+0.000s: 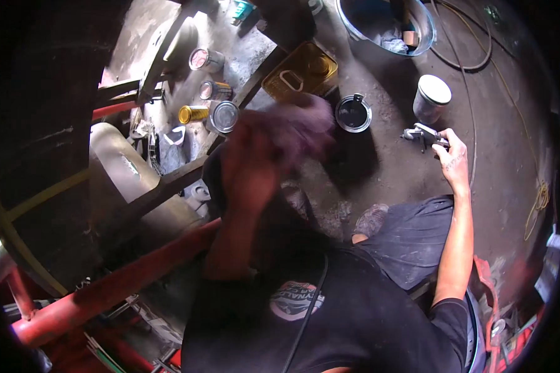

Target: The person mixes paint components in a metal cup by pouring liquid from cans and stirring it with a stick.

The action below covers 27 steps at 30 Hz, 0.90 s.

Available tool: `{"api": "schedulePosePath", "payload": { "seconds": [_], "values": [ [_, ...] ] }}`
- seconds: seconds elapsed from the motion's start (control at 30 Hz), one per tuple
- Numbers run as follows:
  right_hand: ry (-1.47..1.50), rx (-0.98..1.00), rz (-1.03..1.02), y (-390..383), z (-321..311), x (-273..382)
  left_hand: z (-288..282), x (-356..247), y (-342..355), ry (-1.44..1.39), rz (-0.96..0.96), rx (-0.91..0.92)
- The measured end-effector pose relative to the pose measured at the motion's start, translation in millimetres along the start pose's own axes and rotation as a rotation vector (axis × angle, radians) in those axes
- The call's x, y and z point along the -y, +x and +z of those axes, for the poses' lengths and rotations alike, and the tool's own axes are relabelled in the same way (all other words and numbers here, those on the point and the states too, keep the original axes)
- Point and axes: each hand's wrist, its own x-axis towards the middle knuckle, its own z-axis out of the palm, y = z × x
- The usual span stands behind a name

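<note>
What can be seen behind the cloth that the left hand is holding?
Past the blurred pinkish cloth in the left hand, an amber rectangular container shows; the cloth seems to cover its near edge. Whatever lies directly behind the cloth is hidden.

Silvery spray gun (424, 134) with white-lidded cup (432, 98) in right hand (453, 156), blurred purplish cloth (305, 127) in left hand (250, 158)

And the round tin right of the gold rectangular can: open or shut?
Open: no lid sits on the round tin; its dark inside shows. Fill level: cannot tell.
</note>
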Motion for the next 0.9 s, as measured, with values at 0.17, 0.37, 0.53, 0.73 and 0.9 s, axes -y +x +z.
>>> {"api": "schedulePosePath", "payload": {
  "seconds": [0.17, 0.37, 0.53, 0.73, 0.9],
  "values": [
    [-0.014, 0.029, 0.020, 0, 3, 10, -29, 94, 73, 0.617, 0.071, -0.128],
    [-0.028, 0.040, 0.053, -5, 2, 8, -12, 161, 63, 1.195, 0.423, -0.175],
    [0.007, 0.043, 0.080, 0, 5, 5, -1, 156, 44, 1.210, 0.409, -0.153],
    [0.031, 0.065, 0.039, 4, 5, 3, 5, 163, 34, 1.133, 0.410, -0.087],
    [0.075, 0.090, 0.072, 8, 7, 1, 1, 160, 40, 1.052, 0.395, -0.090]
  ]
}}
